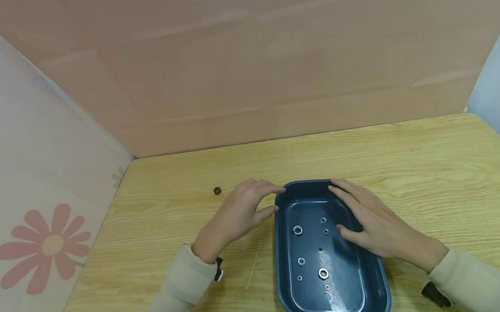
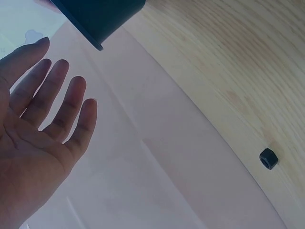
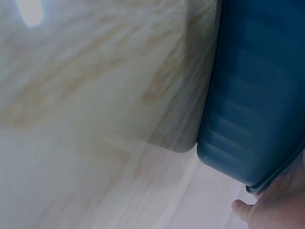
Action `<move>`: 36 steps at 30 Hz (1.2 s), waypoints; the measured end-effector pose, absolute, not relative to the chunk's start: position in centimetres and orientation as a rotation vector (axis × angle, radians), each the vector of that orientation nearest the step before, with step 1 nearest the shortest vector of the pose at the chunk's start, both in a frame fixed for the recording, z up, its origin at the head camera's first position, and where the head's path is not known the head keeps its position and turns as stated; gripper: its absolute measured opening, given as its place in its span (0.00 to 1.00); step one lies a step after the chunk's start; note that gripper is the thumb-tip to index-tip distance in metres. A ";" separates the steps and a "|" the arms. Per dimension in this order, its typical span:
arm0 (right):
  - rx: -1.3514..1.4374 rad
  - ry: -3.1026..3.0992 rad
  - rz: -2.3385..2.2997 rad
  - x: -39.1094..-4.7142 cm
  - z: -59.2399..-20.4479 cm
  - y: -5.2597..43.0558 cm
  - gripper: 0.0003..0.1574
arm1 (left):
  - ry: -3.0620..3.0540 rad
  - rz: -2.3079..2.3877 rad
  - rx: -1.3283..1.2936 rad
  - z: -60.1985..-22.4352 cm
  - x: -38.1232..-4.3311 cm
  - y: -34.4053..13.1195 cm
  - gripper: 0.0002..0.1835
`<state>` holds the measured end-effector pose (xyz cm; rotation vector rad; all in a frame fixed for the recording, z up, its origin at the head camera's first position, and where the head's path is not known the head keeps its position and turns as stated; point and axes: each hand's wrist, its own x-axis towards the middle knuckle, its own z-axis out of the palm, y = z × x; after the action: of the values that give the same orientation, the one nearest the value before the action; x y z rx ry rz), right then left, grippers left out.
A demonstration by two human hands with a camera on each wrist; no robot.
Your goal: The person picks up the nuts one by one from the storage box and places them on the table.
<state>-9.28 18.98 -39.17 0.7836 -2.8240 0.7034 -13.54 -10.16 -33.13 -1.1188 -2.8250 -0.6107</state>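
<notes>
While the left hand (image 1: 243, 211) hangs near the far left corner of the tray (image 1: 350, 289), its fingers are slightly bent and spread; the left wrist view shows all fingertips apart from the tray. The right hand (image 1: 375, 224) is at the tray's right side, near the far corner. Its fingers extend close together, and its thumb stands apart over the tray interior; whether the fingertips bear on the rim cannot be told. The tray is dark blue, has rounded corners and lies on the wooden table (image 1: 434, 206). Metal nuts (image 1: 323, 273) of different sizes lie loose and apart on the tray floor. One dark nut (image 1: 217, 190) lies on the table, just left of the left hand. Light sleeves (image 1: 173, 290) cover both forearms. Behind the table stands a brown wall (image 1: 238, 63); a pink flower (image 1: 52, 245) marks the pale left-hand panel (image 1: 17, 127).
</notes>
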 end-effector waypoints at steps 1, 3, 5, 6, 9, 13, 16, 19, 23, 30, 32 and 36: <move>0.780 -2.828 0.704 -9.3 -39.2 19.0 0.50 | -2.828 -0.608 -1.123 -33.1 -13.5 -10.1 0.20; 0.776 -2.837 0.703 -9.3 -39.1 19.0 0.50 | -2.831 -0.609 -1.129 -33.1 -13.5 -9.9 0.20; 0.772 -2.844 0.702 -9.3 -39.1 19.0 0.50 | -2.829 -0.602 -1.137 -33.2 -13.4 -9.7 0.20; 0.770 -2.847 0.702 -9.3 -39.1 19.0 0.50 | -2.828 -0.601 -1.142 -33.2 -13.4 -9.6 0.20; 0.766 -2.858 0.703 -9.3 -39.1 19.0 0.50 | -2.828 -0.598 -1.153 -33.3 -13.4 -9.3 0.21; 0.762 -2.869 0.708 -9.2 -39.1 19.0 0.50 | -2.828 -0.615 -1.165 -33.6 -13.3 -9.0 0.21; 0.762 -2.875 0.709 -9.2 -39.1 19.0 0.50 | -2.840 -0.626 -1.165 -33.7 -13.2 -8.7 0.21; 0.762 -2.879 0.711 -9.2 -39.1 19.0 0.50 | -2.852 -0.635 -1.170 -33.8 -13.2 -8.5 0.21; 0.762 -2.876 0.712 -9.1 -39.1 19.0 0.50 | -2.853 -0.650 -1.190 -33.9 -13.1 -8.1 0.20; 0.765 -2.862 0.692 -9.2 -39.1 19.1 0.50 | -2.834 -0.637 -1.250 -34.5 -13.2 -7.4 0.19; 0.767 -2.860 0.690 -9.2 -39.1 19.1 0.50 | -2.832 -0.633 -1.260 -34.6 -13.2 -7.3 0.19; 0.771 -2.866 0.691 -9.1 -39.1 19.0 0.50 | -2.848 -0.614 -1.261 -34.8 -13.0 -7.1 0.20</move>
<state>-9.13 19.03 -39.11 0.7712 -2.8657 0.6906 -13.03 -7.07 -34.85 -1.2612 -2.8480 -0.6139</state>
